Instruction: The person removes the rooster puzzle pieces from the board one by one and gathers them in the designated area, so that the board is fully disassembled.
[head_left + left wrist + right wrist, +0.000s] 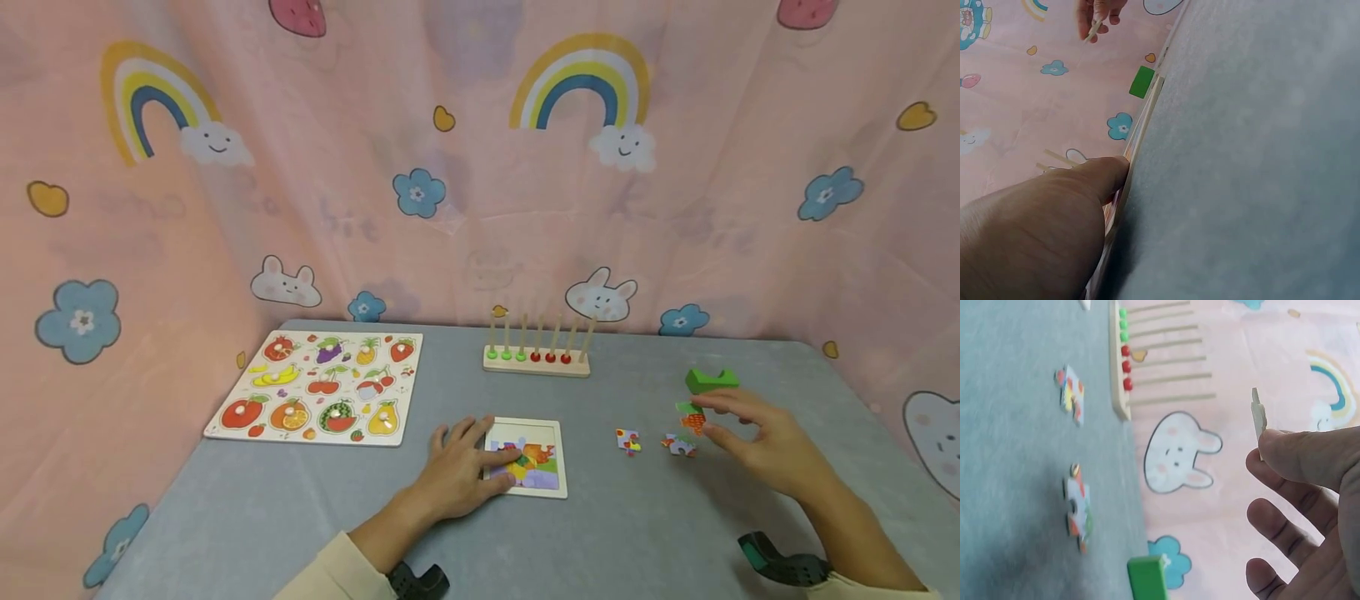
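Observation:
My left hand (459,473) rests on a small framed jigsaw puzzle (551,425), fingers extended over its left side. In the left wrist view the thumb lies along the frame's edge (1155,94). To the right, my right hand (776,442) pinches a jigsaw piece (692,422) between thumb and index finger, raised above the table. The right wrist view shows this piece (1259,415) edge-on, with the other fingers loosely bent below. Two loose jigsaw pieces, one (628,442) nearer the frame and another (679,446) nearer my right hand, lie on the table.
A green arched block (711,381) stands behind my right hand. At the back middle is a wooden peg stand (536,365) with green and red beads. A fruit peg-board (300,404) lies at the left. A patterned pink cloth (480,233) hangs behind the grey table.

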Demonstrator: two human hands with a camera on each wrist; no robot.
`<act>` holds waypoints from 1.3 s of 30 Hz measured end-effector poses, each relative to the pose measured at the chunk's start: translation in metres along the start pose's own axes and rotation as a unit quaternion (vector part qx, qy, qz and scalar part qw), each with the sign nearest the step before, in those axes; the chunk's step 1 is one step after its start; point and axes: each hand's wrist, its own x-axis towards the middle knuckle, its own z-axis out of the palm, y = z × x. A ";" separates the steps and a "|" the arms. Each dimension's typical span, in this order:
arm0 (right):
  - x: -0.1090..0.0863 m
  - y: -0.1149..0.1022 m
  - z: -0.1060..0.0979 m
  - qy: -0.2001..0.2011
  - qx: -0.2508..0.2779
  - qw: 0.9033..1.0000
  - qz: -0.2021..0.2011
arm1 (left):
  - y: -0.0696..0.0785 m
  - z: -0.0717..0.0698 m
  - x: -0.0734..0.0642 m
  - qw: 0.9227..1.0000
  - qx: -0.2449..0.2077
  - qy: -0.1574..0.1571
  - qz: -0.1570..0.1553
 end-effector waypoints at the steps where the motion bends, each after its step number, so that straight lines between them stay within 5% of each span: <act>1: -0.002 0.003 -0.001 0.000 -0.003 1.000 0.000 | 0.000 0.000 0.000 1.000 0.000 0.001 0.000; 13: -0.026 0.044 -0.004 0.015 -0.024 0.999 0.024 | 0.002 0.000 0.000 1.000 -0.003 -0.002 -0.004; 23: -0.033 0.064 -0.005 -0.030 -0.066 0.992 0.100 | 0.001 0.000 0.000 1.000 -0.001 -0.002 -0.008; 39: -0.044 0.081 0.010 -0.067 -0.079 0.988 0.117 | 0.000 0.000 0.000 1.000 0.000 -0.003 -0.005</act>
